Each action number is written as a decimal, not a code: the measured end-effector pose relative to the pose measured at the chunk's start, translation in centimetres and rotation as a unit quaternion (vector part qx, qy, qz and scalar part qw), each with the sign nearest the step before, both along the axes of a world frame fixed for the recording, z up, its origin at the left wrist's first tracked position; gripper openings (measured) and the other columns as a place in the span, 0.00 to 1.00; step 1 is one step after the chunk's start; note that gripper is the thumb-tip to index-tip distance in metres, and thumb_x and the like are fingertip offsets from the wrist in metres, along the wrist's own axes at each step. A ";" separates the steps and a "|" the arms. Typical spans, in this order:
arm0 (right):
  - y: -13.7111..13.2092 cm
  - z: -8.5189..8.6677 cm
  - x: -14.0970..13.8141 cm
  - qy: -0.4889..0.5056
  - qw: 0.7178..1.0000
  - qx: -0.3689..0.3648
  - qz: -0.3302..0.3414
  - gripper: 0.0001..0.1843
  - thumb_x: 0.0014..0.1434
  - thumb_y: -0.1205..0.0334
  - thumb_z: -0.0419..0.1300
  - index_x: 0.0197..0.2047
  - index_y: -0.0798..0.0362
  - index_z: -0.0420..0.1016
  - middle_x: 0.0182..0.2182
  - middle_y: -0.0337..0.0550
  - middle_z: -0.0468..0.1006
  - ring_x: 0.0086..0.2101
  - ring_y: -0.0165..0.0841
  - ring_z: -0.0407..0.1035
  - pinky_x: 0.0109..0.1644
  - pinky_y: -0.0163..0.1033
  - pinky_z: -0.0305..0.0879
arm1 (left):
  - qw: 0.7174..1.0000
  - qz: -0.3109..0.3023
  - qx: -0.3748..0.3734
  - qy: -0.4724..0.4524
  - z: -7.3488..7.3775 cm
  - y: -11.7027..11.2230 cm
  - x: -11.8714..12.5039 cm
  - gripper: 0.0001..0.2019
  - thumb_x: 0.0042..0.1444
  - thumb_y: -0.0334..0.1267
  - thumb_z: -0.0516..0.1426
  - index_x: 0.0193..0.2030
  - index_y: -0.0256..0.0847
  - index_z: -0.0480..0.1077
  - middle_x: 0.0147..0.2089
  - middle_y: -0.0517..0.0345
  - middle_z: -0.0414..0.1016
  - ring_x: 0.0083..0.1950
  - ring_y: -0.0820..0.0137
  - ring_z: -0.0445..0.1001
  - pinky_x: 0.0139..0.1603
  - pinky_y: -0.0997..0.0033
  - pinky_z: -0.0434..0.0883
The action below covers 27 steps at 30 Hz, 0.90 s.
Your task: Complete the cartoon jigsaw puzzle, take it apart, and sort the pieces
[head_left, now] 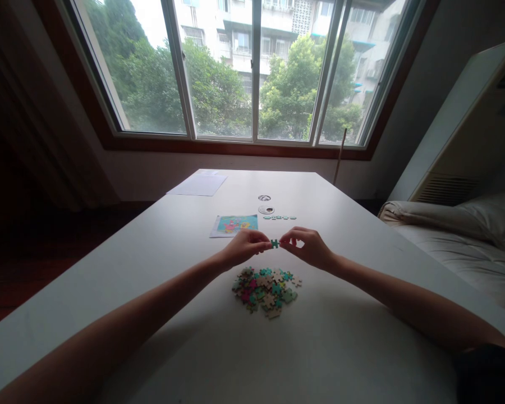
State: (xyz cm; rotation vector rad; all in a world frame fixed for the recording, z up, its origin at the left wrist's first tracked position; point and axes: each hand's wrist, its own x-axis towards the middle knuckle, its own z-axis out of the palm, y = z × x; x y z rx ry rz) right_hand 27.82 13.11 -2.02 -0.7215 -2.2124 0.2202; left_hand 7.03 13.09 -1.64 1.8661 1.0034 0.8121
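Observation:
My left hand (pixel 244 247) and my right hand (pixel 308 247) meet above the white table (pixel 151 264), both pinching one small green puzzle piece (pixel 274 243) between their fingertips. Just below them lies a loose pile of puzzle pieces (pixel 266 290), several in teal, pink and tan. A short row of joined green pieces (pixel 280 217) rests farther back. A colourful reference picture (pixel 234 225) lies flat behind my left hand.
Two small round lids or discs (pixel 266 209) sit past the picture. White paper sheets (pixel 198 184) lie at the far left of the table. A wide window (pixel 252 73) fills the back wall. A bed with a pillow (pixel 458 224) stands to the right.

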 end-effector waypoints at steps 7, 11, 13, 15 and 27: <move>-0.2 0.0 0.0 -0.010 1.000 0.009 0.014 0.06 0.54 0.64 0.55 0.32 0.55 0.72 0.27 0.42 0.72 0.25 0.24 0.65 0.29 0.31 0.64 | 1.000 -0.013 -0.014 -0.015 -0.1 -0.1 0.0 0.10 0.47 0.41 0.57 0.29 0.34 0.72 0.22 0.61 0.68 0.25 0.77 0.63 0.25 0.78 0.61; -0.2 0.3 0.2 -0.017 0.999 0.026 0.013 0.05 0.53 0.65 0.56 0.32 0.54 0.73 0.27 0.42 0.72 0.25 0.24 0.64 0.29 0.32 0.63 | 0.999 -0.023 -0.021 -0.016 0.0 -0.2 0.1 0.10 0.47 0.41 0.57 0.28 0.34 0.72 0.22 0.61 0.67 0.25 0.78 0.63 0.25 0.78 0.60; -0.1 0.5 0.4 -0.018 0.999 0.034 0.016 0.05 0.53 0.65 0.56 0.32 0.54 0.73 0.28 0.42 0.72 0.25 0.25 0.64 0.29 0.32 0.63 | 0.999 -0.026 -0.019 -0.012 0.1 -0.2 0.2 0.11 0.48 0.42 0.57 0.29 0.34 0.72 0.23 0.61 0.68 0.25 0.78 0.63 0.25 0.78 0.61; 0.1 0.7 0.7 -0.016 0.999 0.043 0.013 0.05 0.53 0.65 0.56 0.32 0.54 0.73 0.27 0.42 0.72 0.25 0.25 0.64 0.29 0.32 0.63 | 1.000 -0.024 -0.013 -0.004 0.4 -0.1 0.2 0.12 0.48 0.43 0.56 0.31 0.35 0.72 0.24 0.60 0.69 0.25 0.77 0.64 0.25 0.78 0.61; 0.6 1.9 1.5 0.083 0.989 0.114 -0.038 0.04 0.52 0.66 0.57 0.32 0.53 0.73 0.26 0.40 0.72 0.24 0.25 0.64 0.28 0.32 0.64 | 0.988 0.061 0.101 0.099 -2.0 -0.9 -3.4 0.12 0.51 0.42 0.53 0.31 0.34 0.71 0.24 0.59 0.69 0.25 0.75 0.63 0.26 0.76 0.61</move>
